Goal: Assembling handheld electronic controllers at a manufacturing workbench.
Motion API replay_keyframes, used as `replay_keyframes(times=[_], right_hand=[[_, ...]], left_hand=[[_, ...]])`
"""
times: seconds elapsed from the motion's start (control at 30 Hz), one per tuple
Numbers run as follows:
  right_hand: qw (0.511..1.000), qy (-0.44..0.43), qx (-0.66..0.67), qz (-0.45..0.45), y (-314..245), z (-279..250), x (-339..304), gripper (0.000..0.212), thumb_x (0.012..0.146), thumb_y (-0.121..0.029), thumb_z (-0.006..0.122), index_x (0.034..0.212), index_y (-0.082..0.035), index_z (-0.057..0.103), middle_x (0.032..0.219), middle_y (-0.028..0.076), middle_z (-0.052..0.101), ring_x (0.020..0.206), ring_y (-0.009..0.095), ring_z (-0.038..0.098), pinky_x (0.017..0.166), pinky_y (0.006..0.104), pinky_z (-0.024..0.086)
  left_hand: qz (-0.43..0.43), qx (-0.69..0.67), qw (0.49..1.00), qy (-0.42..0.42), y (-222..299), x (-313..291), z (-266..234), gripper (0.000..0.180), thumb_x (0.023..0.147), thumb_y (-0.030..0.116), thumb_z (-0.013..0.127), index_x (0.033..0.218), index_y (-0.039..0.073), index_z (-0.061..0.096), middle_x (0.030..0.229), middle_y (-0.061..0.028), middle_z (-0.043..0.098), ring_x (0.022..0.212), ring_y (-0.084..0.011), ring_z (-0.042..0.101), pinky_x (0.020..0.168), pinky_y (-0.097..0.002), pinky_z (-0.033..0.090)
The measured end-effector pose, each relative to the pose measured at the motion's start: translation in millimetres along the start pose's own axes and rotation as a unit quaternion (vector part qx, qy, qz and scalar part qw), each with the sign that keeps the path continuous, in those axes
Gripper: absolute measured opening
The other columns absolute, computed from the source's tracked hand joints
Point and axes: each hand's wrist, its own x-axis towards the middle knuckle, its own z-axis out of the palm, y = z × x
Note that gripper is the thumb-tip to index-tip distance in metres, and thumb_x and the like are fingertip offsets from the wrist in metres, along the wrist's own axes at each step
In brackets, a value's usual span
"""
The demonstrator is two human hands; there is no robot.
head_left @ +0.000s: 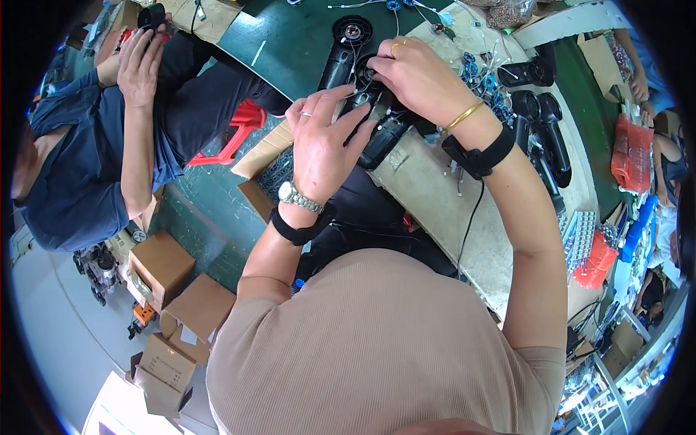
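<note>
At the near edge of the green table lies a black plastic housing with a round head and a long handle (383,142), like a handheld fan's shell. My left hand (319,141) grips its handle, thumb on one side and fingers on the other. With bent fingertips my right hand (417,76) pinches at the round head; what sits between those fingertips is hidden. Just beyond, a similar black housing (338,67) shows a motor hub and thin wires in its round end. Small white wires run near both hands.
Blue motors with wires (475,72) are heaped right of my right hand. More black housings (554,138) lie farther right on the pale work surface (464,210). At left a co-worker (94,167) sits by a red stool (235,134). Cardboard boxes (161,264) stand on the floor.
</note>
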Motion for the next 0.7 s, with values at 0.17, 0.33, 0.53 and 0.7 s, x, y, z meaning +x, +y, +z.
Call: replay_keyframes(times=[0.17, 0.33, 0.53, 0.7], right_hand=[[0.999, 0.001, 0.019, 0.027, -4.8, 0.0, -1.0, 0.016, 0.090, -0.010, 0.075, 0.103, -0.001, 0.078, 0.096, 0.013, 0.068, 0.095, 0.035, 0.068, 0.088, 0.0450, 0.056], [1.000, 0.018, 0.001, 0.021, -5.3, 4.3, -1.2, 0.015, 0.090, -0.009, 0.074, 0.102, 0.000, 0.077, 0.097, 0.013, 0.068, 0.095, 0.035, 0.068, 0.088, 0.0448, 0.056], [0.999, -0.009, 0.013, -0.051, 5.8, -0.1, 5.2, 0.017, 0.091, -0.009, 0.074, 0.105, 0.000, 0.078, 0.097, 0.013, 0.069, 0.095, 0.035, 0.068, 0.087, 0.0455, 0.055], [0.997, -0.003, 0.075, 0.004, 2.7, -10.5, -3.7, 0.018, 0.093, -0.011, 0.074, 0.108, -0.002, 0.078, 0.097, 0.014, 0.069, 0.094, 0.035, 0.068, 0.086, 0.0449, 0.055]], left_hand=[[0.003, 0.006, 1.000, 0.002, 1.0, 1.0, 0.0, 0.024, 0.081, 0.018, 0.087, 0.104, 0.010, 0.082, 0.127, -0.0086, 0.071, 0.118, -0.0301, 0.064, 0.106, -0.0485, 0.041], [0.003, 0.015, 1.000, 0.007, 0.2, -0.8, 0.5, 0.024, 0.081, 0.018, 0.087, 0.103, 0.011, 0.082, 0.127, -0.0082, 0.071, 0.117, -0.0296, 0.064, 0.105, -0.0478, 0.040], [0.005, 0.026, 1.000, 0.006, 4.4, -1.0, -5.1, 0.024, 0.082, 0.018, 0.087, 0.104, 0.011, 0.082, 0.127, -0.0071, 0.071, 0.116, -0.0290, 0.064, 0.105, -0.0471, 0.040], [0.006, 0.022, 1.000, 0.012, 2.3, 0.6, -4.4, 0.023, 0.082, 0.017, 0.087, 0.103, 0.011, 0.082, 0.128, -0.0067, 0.071, 0.117, -0.0286, 0.064, 0.106, -0.0470, 0.040]])
